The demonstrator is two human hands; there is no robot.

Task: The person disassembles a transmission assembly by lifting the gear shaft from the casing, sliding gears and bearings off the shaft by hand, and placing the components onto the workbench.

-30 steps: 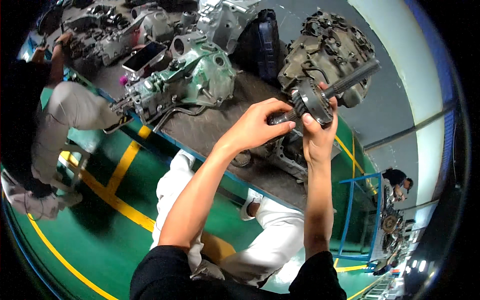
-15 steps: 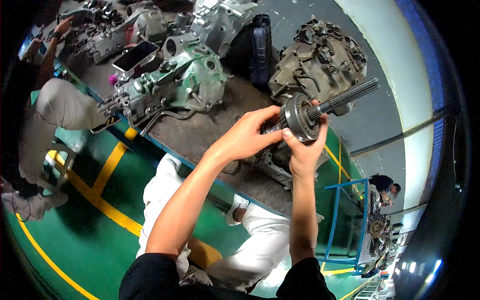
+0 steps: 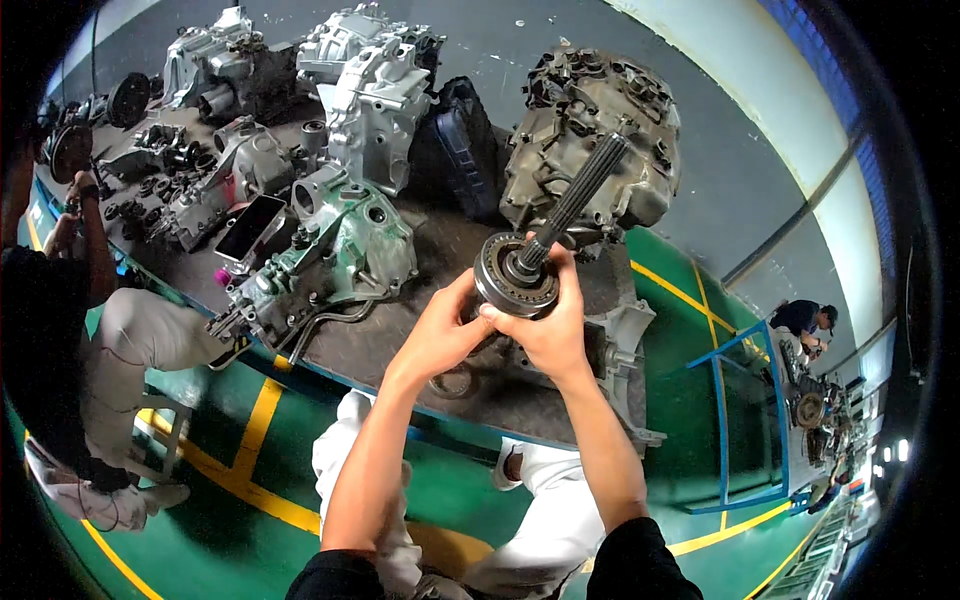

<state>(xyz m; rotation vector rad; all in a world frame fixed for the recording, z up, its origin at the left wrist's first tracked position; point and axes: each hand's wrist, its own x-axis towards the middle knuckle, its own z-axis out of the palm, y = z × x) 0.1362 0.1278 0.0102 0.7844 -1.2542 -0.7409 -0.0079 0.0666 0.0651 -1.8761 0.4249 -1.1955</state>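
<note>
In both hands, above the near part of the workbench, I hold a splined gear shaft [image 3: 580, 195] with a round ball bearing [image 3: 488, 268] around its lower part. The splined end points up and to the far right. My left hand [image 3: 440, 325] is closed on the left side of the bearing area. My right hand [image 3: 552, 325] wraps the right side, its thumb across the front and its fingers behind the shaft. The shaft's lower end is hidden behind my hands. Under them, a silver housing part [image 3: 625, 335] and a metal ring [image 3: 452, 383] lie on the bench.
A brown-grey gearbox [image 3: 600, 150] stands beyond the shaft, a dark blue case [image 3: 463, 145] beside it. A green-stained housing [image 3: 365, 240], a phone [image 3: 250, 228] and silver castings [image 3: 375, 100] are at left. Another person's hand [image 3: 85, 185] works at far left. A blue frame [image 3: 722, 430] stands right.
The shaft has moved left and its splined end has swung to point more upward. My view has shifted, showing more of the bench's far side. Both hands keep their hold.
</note>
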